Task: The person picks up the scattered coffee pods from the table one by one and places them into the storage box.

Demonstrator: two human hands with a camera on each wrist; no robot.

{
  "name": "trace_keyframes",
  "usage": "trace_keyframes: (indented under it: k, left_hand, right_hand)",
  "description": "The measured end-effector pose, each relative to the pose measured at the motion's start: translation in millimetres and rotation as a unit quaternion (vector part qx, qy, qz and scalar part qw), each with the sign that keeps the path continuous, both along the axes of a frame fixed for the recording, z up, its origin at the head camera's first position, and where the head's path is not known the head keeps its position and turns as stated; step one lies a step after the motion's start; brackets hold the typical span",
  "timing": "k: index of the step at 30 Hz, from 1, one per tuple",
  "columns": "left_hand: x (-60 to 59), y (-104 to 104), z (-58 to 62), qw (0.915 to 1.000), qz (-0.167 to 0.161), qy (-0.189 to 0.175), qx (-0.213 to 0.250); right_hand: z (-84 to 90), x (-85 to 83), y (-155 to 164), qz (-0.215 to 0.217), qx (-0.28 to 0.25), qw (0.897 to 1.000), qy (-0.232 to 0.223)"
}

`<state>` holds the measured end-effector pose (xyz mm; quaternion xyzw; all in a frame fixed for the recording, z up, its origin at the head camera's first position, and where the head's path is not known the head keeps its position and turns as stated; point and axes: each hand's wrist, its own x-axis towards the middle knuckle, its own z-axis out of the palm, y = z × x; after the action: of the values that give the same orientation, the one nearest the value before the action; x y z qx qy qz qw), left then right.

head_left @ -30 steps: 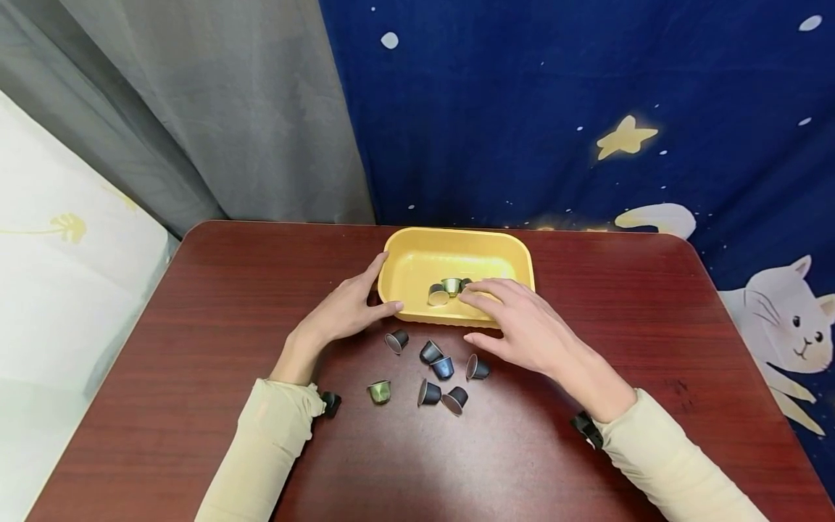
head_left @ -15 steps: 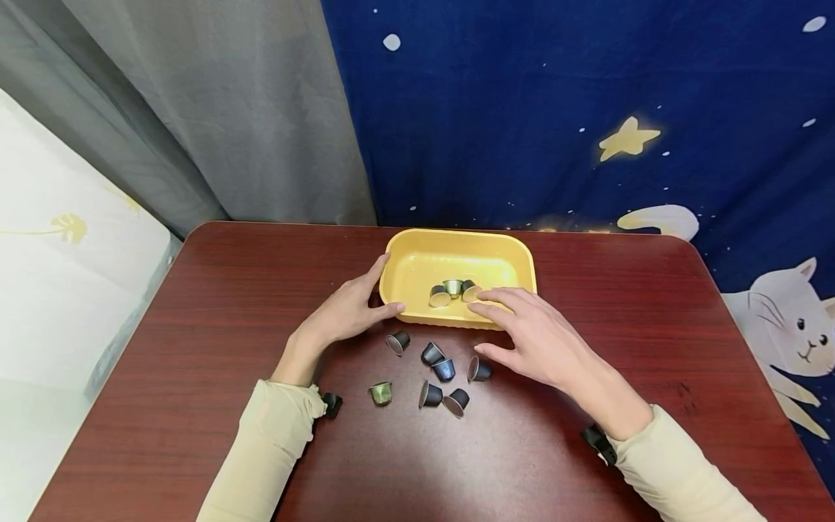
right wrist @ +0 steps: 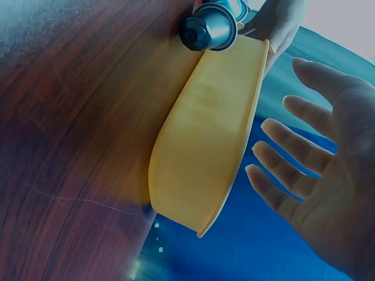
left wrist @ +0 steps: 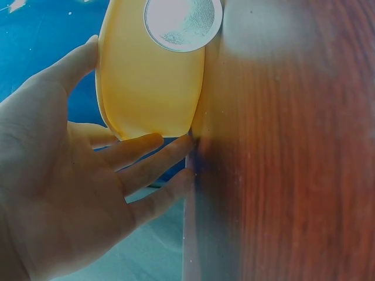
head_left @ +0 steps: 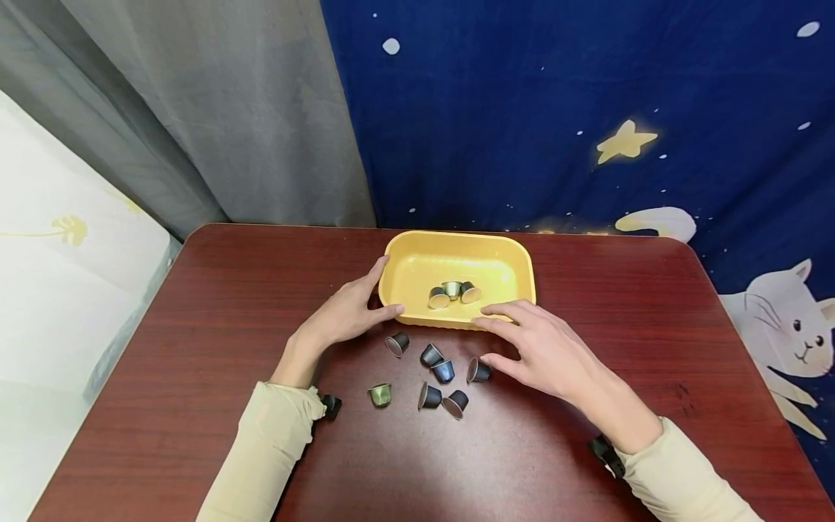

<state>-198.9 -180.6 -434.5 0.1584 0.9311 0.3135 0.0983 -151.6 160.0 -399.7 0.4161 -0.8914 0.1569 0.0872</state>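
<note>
While left hand (head_left: 341, 312) touches tray (head_left: 443, 262), capsules (head_left: 443, 373) lie scattered in front.

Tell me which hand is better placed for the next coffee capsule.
Probably the right hand: it's empty, beside a black coffee capsule on the table; the left hand touches the yellow tray.

Even, bright light washes the glossy reddish-brown wooden tabletop (head_left: 496, 464) in my head view, leaving a pale sheen toward the front and a highlight inside the rounded rectangular yellow plastic tub (head_left: 502, 272). Shadow gathers beside my cream fabric left sleeve (head_left: 261, 446); a white cloth panel (head_left: 59, 304) at left is nearly washed out. In the dimmer, hazier left wrist view, glare whitens a round silver foil lid (left wrist: 181, 23). My right grip (right wrist: 345, 175) sits shaded in the bluish right wrist view, its upper right corner overexposed.
</note>
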Motion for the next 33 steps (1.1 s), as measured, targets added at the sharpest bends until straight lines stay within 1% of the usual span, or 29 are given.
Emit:
trace_keyframes:
  k: [23, 27, 33]
  left_hand:
    - [1.0, 0.1, 0.0, 1.0000, 0.003, -0.004, -0.006]
    - [1.0, 0.2, 0.0, 1.0000, 0.001, -0.005, -0.005]
    - [1.2, 0.0, 0.0, 1.0000, 0.001, -0.006, -0.005]
  right_hand:
    - [-5.2, 19.0, 9.6, 0.031, 0.004, 0.999, 0.013]
    - [-7.2, 21.6, 9.3, 0.035, 0.005, 0.999, 0.008]
    - [-12.9, 24.6, 9.1, 0.038, 0.014, 0.999, -0.011]
